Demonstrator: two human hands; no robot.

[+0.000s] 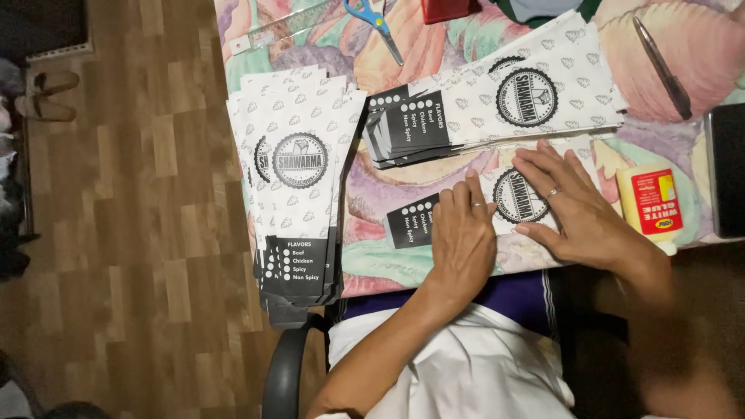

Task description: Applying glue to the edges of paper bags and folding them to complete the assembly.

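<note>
Left hand [463, 233] and right hand [570, 203] flat, fingers spread, pressing paper sleeve [508, 203]; glue bottle [650, 205] beside

Flat printed paper sleeve [466, 213] at table edge

Sleeve stacks [497, 109] crowd — glue bottle [650, 203] (right)
</note>
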